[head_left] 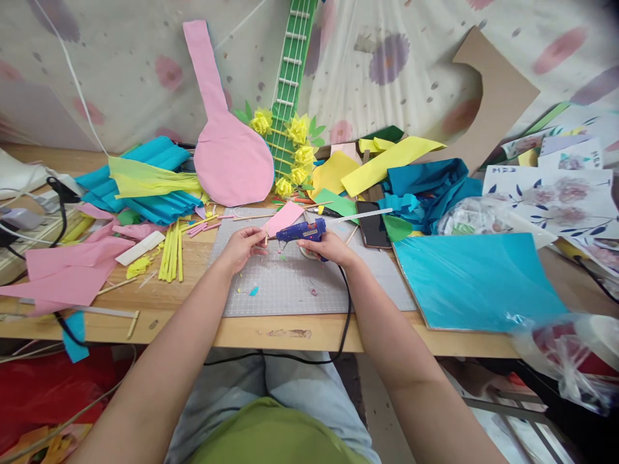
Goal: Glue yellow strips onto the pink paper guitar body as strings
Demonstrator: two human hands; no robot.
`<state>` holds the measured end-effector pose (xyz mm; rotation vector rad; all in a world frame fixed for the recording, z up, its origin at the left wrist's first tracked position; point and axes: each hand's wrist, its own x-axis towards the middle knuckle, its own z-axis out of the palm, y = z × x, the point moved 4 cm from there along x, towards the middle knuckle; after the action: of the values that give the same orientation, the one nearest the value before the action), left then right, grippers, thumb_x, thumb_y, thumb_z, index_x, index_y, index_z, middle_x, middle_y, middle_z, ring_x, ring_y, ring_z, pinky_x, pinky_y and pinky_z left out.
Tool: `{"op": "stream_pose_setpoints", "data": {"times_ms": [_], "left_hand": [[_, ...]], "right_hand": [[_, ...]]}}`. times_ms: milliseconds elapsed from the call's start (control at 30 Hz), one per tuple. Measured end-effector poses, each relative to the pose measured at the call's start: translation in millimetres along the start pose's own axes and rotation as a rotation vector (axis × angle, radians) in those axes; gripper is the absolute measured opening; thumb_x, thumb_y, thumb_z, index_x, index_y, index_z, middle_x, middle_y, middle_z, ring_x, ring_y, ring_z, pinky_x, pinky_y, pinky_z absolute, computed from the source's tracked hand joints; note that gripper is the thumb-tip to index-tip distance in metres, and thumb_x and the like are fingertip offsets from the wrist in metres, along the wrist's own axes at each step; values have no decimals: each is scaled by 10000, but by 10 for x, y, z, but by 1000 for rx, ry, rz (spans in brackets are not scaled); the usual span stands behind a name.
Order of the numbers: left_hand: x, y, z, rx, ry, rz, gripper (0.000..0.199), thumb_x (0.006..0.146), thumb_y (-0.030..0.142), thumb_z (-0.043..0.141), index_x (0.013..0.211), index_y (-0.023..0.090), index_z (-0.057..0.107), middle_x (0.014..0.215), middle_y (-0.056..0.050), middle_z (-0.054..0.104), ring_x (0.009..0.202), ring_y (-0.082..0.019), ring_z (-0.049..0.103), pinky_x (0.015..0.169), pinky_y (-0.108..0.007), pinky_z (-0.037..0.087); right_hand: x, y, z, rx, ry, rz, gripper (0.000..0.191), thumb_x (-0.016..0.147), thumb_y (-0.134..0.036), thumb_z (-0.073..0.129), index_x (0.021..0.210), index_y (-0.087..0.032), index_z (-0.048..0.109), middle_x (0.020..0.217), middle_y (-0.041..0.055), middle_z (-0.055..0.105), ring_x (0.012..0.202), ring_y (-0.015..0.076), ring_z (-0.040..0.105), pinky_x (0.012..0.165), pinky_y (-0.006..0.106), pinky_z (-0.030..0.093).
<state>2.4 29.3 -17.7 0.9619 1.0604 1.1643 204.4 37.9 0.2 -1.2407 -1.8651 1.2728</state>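
Green shirt [271, 432] and pale jeans [314, 393] show below the wooden table [242, 334]; over the gridded cutting mat [290, 298], the left hand [244, 248] pinches a small slim piece [266, 238] between thumb and fingers, while the right hand [333, 247] wraps the handle of a blue glue gun [304, 231], its nozzle at or just beside that piece, contact too small to tell; gluing looks to be the step in hand, and the next move seems to call for a steady pinch, fingertips clear of the nozzle; just behind is a pink sheet [286, 218], held or resting, I cannot tell; farther back, a pink guitar-shaped cutout [235, 161] stands beside yellow flowers [297, 129].
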Motion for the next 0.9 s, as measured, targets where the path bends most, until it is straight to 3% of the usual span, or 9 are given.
{"op": "stream_pose_setpoints", "data": {"times_ms": [233,900], "left_hand": [[-11,5,17,20,-36,-10,267,545,328,745,643,119,611,577,3,541,515,-77,500,481,-213,486],[-11,-12,24,32,-83,-41,216,570,292,730,648,120,625,559,9,525,488,-77,491,490,-234,492]], "right_hand": [[28,20,-38,-41,66,-5,426,620,-574,609,669,-157,533,562,-23,499,446,63,410,408,204,352],[14,-12,-81,6,149,-2,397,625,-569,616,697,-185,541,474,-38,459,412,76,400,383,212,330]]}}
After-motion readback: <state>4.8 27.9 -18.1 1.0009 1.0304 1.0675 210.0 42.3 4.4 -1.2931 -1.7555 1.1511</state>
